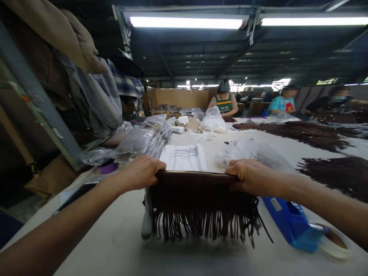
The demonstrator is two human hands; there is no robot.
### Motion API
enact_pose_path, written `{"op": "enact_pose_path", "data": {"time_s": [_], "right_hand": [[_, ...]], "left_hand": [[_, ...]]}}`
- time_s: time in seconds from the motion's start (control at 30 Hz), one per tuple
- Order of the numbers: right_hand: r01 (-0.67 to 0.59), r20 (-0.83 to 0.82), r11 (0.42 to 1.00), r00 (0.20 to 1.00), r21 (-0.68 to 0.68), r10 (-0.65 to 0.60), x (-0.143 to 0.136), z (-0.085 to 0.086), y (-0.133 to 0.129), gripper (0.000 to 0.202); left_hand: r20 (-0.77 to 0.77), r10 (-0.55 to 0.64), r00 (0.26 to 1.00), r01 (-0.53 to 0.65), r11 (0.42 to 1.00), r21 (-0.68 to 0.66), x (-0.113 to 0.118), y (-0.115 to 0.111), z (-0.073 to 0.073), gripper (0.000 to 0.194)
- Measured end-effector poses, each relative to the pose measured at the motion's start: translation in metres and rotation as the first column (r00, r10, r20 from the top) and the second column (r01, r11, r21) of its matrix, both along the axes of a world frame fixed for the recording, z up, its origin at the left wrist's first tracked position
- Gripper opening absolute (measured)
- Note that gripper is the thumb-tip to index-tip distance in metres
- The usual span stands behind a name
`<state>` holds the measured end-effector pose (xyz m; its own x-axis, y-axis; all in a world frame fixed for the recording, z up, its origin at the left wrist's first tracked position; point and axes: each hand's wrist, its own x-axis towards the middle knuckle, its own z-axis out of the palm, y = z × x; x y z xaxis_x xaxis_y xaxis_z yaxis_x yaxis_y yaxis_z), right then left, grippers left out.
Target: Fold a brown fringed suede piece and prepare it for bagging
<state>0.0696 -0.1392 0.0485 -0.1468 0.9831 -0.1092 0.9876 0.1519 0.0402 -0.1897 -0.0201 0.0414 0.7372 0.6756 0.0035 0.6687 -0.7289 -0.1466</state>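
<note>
The white table (120, 237) carries the work, with 3 other people seated at its far end, at 12 to 2 o'clock. At 3 o'clock, dark fringe piles (339, 176) are spread on it; stacked clear packets (143, 142) lie at 10 o'clock. The brown fringed bag (201, 203) is held upright at centre, its zipped top edge gripped at both ends: the left hand (140, 172) is closed over the 9 o'clock corner, the right hand (253, 177) over the 3 o'clock corner. The step in hand is judged to be holding up or straightening the bag so the fringe hangs free above the table. A level grip on both corners would be required for any further move. A blue tape dispenser (293, 222) lies at 4 o'clock, just beside the fringe. The fingertips are hidden behind the bag; a pale item at its 8 o'clock edge cannot be identified
</note>
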Motion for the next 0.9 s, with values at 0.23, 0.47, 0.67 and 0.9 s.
{"op": "enact_pose_path", "data": {"time_s": [0.23, 0.47, 0.67, 0.9], "right_hand": [[0.047, -0.009, 0.988, 0.999, 0.146, -0.046, 0.009, -0.005, 0.018, 0.014], [-0.014, 0.015, 0.99, 1.0, 0.137, 0.012, 0.007, -0.01, 0.049, 0.007], [-0.018, 0.066, 0.968, 0.998, 0.249, 0.002, -0.001, -0.014, 0.065, 0.017], [-0.112, 0.105, 0.924, 0.991, 0.366, 0.078, -0.014, -0.077, 0.044, 0.03]], "left_hand": [[0.258, 0.14, 0.956, -0.099, 0.981, -0.164, -0.025, 0.027, 0.013, 0.02], [0.224, 0.118, 0.967, -0.086, 0.985, -0.149, -0.029, 0.051, 0.011, 0.019], [0.153, -0.02, 0.988, -0.018, 0.969, 0.246, -0.039, 0.071, 0.0, 0.017], [-0.152, -0.435, 0.887, 0.42, 0.625, 0.658, -0.069, 0.056, -0.046, 0.023]]}}
